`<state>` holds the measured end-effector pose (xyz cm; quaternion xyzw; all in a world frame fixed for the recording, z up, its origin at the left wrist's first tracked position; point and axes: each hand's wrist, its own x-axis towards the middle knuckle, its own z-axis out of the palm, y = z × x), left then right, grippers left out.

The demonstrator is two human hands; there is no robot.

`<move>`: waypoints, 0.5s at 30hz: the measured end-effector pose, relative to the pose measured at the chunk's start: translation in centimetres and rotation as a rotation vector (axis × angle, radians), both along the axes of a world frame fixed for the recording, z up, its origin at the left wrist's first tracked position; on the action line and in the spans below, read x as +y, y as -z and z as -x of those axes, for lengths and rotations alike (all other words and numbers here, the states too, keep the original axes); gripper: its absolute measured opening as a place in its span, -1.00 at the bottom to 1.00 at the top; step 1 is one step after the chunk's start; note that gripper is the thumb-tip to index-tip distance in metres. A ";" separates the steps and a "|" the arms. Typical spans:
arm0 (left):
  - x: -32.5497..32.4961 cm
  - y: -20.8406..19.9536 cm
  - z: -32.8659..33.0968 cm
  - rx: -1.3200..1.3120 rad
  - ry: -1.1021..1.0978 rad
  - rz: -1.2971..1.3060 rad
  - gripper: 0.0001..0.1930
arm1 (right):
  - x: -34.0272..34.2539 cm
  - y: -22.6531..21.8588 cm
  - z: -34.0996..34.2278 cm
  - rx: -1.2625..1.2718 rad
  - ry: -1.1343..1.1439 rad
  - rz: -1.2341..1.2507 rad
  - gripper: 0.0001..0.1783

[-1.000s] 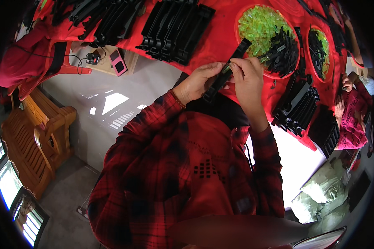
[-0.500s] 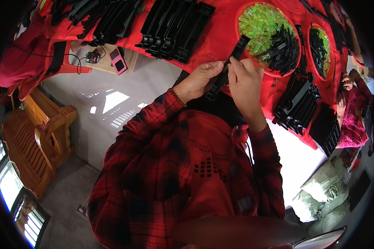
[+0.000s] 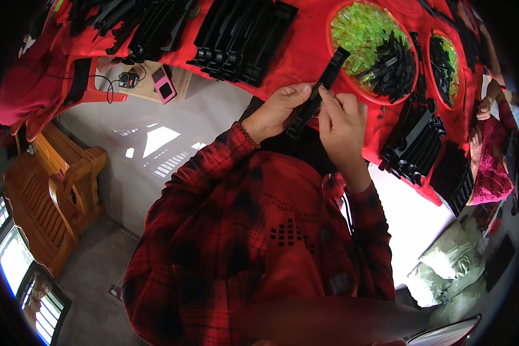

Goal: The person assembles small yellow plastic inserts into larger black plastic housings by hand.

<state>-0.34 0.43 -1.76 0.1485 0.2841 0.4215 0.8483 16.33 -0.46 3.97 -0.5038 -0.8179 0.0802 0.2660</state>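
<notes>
A long, narrow black plastic strip (image 3: 332,64) slants up and to the right in front of my chest, over the table's near edge. My left hand (image 3: 278,113) is closed round its lower middle, the thumb lying along the near side. From the right, my right hand (image 3: 345,126) presses bent fingers against the same strip; whether a small piece sits under the fingertips is hidden. Just beyond the strip's upper end stands a round red basin (image 3: 329,34). Clear yellow-green plastic pieces (image 3: 360,26) fill it, with small black pieces (image 3: 393,64) heaped at its right.
Black strips (image 3: 242,37) lie in rows on the red-covered table (image 3: 305,55), and more (image 3: 412,144) lie at right. A second basin (image 3: 447,69) holds similar pieces. Another person's hand (image 3: 483,108) shows far right. A wooden bench (image 3: 37,202) stands left, pale sacks (image 3: 452,259) lower right.
My right hand's fingers have shifted slightly down along the strip, and their bend has loosened a little. The strip has tilted slightly; my left hand keeps its hold.
</notes>
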 end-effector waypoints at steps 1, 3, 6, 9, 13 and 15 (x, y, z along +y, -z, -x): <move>0.0 -0.2 -0.1 -0.005 -0.007 -0.008 -0.60 | 0.0 0.0 0.1 0.001 0.002 0.000 -0.59; 0.0 -0.6 0.0 -0.020 0.002 -0.015 -0.60 | 0.0 -0.1 0.3 -0.035 -0.008 0.000 -0.58; -0.1 -0.4 0.1 -0.017 0.011 -0.012 -0.60 | 0.1 -1.0 0.6 -0.090 -0.034 0.025 -0.59; -0.2 0.0 0.0 0.006 0.002 -0.001 -0.60 | 0.1 -1.2 0.8 -0.128 -0.048 0.052 -0.60; -0.1 0.4 0.1 -0.046 0.019 -0.022 -0.59 | -0.1 -1.2 1.1 -0.171 -0.052 0.032 -0.58; 0.0 -0.4 0.0 -0.013 0.009 -0.029 -0.58 | -0.3 -1.3 1.0 -0.157 -0.046 0.037 -0.57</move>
